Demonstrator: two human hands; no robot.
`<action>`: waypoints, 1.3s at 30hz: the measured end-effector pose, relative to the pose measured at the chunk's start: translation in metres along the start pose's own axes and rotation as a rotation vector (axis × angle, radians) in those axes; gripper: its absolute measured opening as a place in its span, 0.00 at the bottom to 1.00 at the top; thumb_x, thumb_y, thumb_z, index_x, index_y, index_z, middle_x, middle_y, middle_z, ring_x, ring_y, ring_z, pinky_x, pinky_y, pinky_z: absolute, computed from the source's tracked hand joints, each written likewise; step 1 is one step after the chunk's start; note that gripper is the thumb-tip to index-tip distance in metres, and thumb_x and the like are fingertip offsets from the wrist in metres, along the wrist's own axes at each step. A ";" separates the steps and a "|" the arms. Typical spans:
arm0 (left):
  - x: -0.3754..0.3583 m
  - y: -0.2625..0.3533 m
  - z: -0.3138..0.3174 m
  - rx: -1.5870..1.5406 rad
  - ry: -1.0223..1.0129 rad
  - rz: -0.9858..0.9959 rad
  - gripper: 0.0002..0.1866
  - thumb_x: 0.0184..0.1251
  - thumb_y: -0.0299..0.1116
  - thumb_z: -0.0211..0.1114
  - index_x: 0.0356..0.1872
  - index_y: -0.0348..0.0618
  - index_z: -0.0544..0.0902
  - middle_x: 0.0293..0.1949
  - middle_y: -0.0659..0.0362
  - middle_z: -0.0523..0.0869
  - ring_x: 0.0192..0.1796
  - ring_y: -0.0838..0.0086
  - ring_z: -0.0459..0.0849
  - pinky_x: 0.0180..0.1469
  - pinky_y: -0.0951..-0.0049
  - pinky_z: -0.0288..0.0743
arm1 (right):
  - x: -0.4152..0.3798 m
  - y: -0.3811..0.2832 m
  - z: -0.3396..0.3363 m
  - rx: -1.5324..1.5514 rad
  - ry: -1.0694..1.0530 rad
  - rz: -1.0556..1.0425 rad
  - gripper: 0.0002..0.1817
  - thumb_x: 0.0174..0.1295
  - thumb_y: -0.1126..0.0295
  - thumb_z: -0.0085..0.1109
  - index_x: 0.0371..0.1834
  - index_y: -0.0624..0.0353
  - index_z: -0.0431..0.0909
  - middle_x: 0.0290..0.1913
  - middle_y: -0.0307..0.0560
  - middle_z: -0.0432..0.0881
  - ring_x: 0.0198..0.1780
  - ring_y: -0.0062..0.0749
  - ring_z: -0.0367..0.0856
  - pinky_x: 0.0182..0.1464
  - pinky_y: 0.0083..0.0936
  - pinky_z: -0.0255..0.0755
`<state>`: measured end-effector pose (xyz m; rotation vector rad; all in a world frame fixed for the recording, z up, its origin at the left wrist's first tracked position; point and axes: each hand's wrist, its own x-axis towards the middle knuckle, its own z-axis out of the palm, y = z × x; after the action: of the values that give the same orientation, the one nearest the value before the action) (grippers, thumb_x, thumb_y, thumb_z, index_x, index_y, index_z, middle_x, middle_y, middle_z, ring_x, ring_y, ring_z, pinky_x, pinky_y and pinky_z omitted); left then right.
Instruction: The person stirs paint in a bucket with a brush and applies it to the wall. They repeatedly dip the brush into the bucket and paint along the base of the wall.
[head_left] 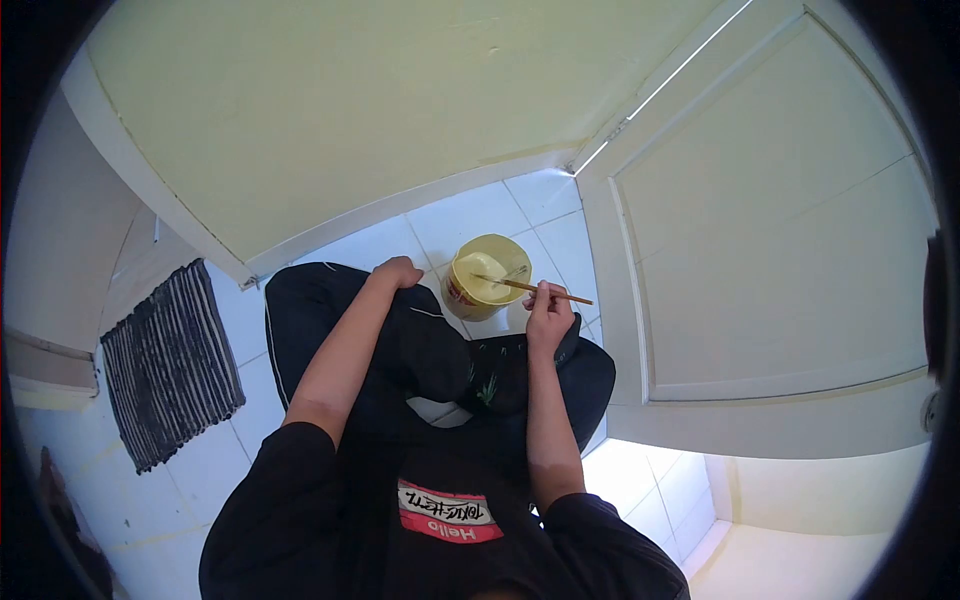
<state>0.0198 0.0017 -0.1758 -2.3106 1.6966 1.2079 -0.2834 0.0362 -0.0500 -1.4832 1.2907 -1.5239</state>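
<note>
My right hand pinches the wooden handle of a slim paintbrush. The brush reaches leftward across the rim of a yellow bucket, its tip over the pale yellow paint inside. The bucket stands on the floor in front of my knees, with a printed label on its side. On my left knee rests my left hand, fingers curled in and no object showing in it. It is just left of the bucket and apart from it.
A pale yellow wall with a white baseboard rises ahead. To the right is a panelled door. A striped dark rug lies on the white tiles at left, near a door frame.
</note>
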 end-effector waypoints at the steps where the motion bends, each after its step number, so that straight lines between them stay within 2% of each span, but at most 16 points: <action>1: -0.001 -0.001 0.001 -0.003 0.028 0.026 0.31 0.66 0.54 0.58 0.56 0.35 0.82 0.60 0.42 0.81 0.63 0.50 0.79 0.64 0.54 0.73 | 0.000 0.000 0.000 0.008 0.006 -0.005 0.11 0.72 0.69 0.57 0.37 0.68 0.79 0.25 0.42 0.81 0.24 0.20 0.80 0.28 0.18 0.76; 3: -0.003 -0.004 0.003 -0.009 0.083 0.078 0.32 0.68 0.55 0.55 0.50 0.30 0.85 0.55 0.37 0.83 0.59 0.45 0.81 0.63 0.55 0.73 | 0.000 0.001 0.001 0.024 0.018 -0.015 0.11 0.72 0.69 0.57 0.37 0.68 0.79 0.25 0.42 0.81 0.24 0.19 0.81 0.29 0.18 0.76; 6: 0.000 -0.001 0.001 -0.005 0.005 0.000 0.31 0.65 0.54 0.59 0.60 0.38 0.81 0.63 0.45 0.80 0.65 0.52 0.79 0.65 0.53 0.72 | 0.001 0.004 0.000 -0.003 -0.007 0.015 0.11 0.72 0.69 0.58 0.37 0.67 0.80 0.25 0.42 0.81 0.24 0.19 0.81 0.29 0.18 0.76; 9: 0.004 -0.003 0.002 -0.008 0.003 0.000 0.31 0.65 0.54 0.59 0.60 0.38 0.80 0.63 0.45 0.80 0.65 0.52 0.79 0.65 0.52 0.72 | 0.001 0.005 0.000 0.011 0.016 -0.015 0.11 0.72 0.69 0.58 0.37 0.67 0.79 0.25 0.42 0.81 0.24 0.19 0.80 0.28 0.18 0.76; 12: 0.001 -0.007 0.005 -0.012 0.085 0.064 0.32 0.68 0.56 0.55 0.49 0.29 0.85 0.55 0.37 0.83 0.59 0.45 0.81 0.63 0.55 0.73 | 0.001 0.004 -0.002 0.006 0.004 0.009 0.11 0.72 0.69 0.57 0.36 0.67 0.79 0.25 0.42 0.81 0.23 0.19 0.80 0.28 0.18 0.76; 15: -0.004 -0.005 0.002 -0.017 0.084 0.063 0.33 0.68 0.56 0.55 0.49 0.29 0.84 0.55 0.37 0.83 0.60 0.45 0.81 0.63 0.55 0.73 | 0.001 0.004 -0.002 0.060 0.076 0.013 0.11 0.73 0.69 0.57 0.38 0.68 0.78 0.24 0.43 0.80 0.23 0.19 0.79 0.27 0.18 0.76; 18: -0.009 -0.002 0.001 -0.026 0.093 0.044 0.33 0.68 0.56 0.55 0.50 0.29 0.84 0.56 0.37 0.82 0.60 0.46 0.81 0.63 0.55 0.73 | 0.002 0.002 -0.004 0.209 0.125 0.043 0.11 0.73 0.69 0.57 0.38 0.68 0.76 0.24 0.44 0.79 0.22 0.21 0.79 0.25 0.18 0.76; 27: -0.020 0.003 -0.006 -0.026 0.072 0.019 0.32 0.69 0.56 0.56 0.52 0.31 0.84 0.57 0.38 0.82 0.61 0.46 0.80 0.64 0.54 0.73 | 0.007 -0.003 -0.010 0.275 0.123 0.135 0.13 0.71 0.68 0.60 0.32 0.63 0.69 0.22 0.50 0.79 0.16 0.28 0.79 0.18 0.23 0.76; 33: -0.016 0.000 -0.005 -0.019 0.064 0.039 0.33 0.68 0.57 0.55 0.52 0.30 0.84 0.57 0.37 0.82 0.61 0.47 0.80 0.63 0.55 0.73 | 0.010 -0.004 -0.009 0.265 0.100 0.172 0.16 0.70 0.66 0.61 0.30 0.62 0.67 0.23 0.54 0.81 0.19 0.33 0.83 0.19 0.26 0.79; 36: -0.007 0.000 -0.004 0.000 -0.007 -0.028 0.31 0.67 0.55 0.58 0.61 0.40 0.80 0.64 0.48 0.79 0.66 0.53 0.78 0.65 0.51 0.71 | 0.012 -0.001 -0.008 0.250 0.044 0.223 0.16 0.70 0.66 0.61 0.29 0.61 0.66 0.23 0.55 0.81 0.20 0.33 0.84 0.19 0.26 0.80; 39: -0.002 -0.001 -0.001 0.019 -0.005 -0.032 0.31 0.67 0.55 0.58 0.61 0.40 0.80 0.64 0.48 0.79 0.66 0.53 0.78 0.65 0.51 0.71 | 0.015 0.002 -0.007 0.260 0.016 0.253 0.17 0.70 0.66 0.61 0.29 0.60 0.66 0.24 0.56 0.82 0.20 0.34 0.84 0.20 0.27 0.81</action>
<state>0.0208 0.0030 -0.1740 -2.3126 1.6560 1.1859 -0.2932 0.0232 -0.0461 -1.1017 1.1868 -1.4736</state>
